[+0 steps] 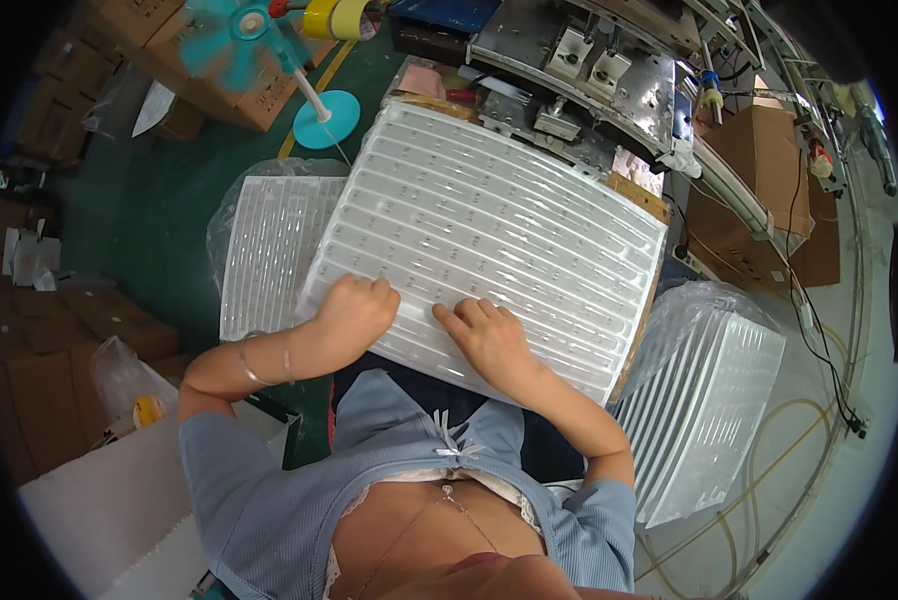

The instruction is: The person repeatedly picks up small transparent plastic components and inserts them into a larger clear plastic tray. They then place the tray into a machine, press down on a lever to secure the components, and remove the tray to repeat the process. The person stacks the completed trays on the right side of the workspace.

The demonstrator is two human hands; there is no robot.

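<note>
A large white plastic tray (489,220) lies tilted across the worktable in front of me. Long parallel ridges and grooves cross it, with rows of small parts or marks too small to name. My left hand (357,318) rests at the tray's near left, its fingers curled closed; whatever they may hold is hidden. On the near middle part of the tray lies my right hand (489,340), with bent fingers touching the surface and the thumb held apart. I see nothing in this hand.
Another ridged tray (269,250), in clear film, stands left. Stacked white trays (714,410) in plastic wrap sit right. Beyond the large tray is a metal machine fixture (589,80). A turquoise fan (327,118) and cardboard boxes (219,85) stand far left. Hoses (759,470) trail on the right.
</note>
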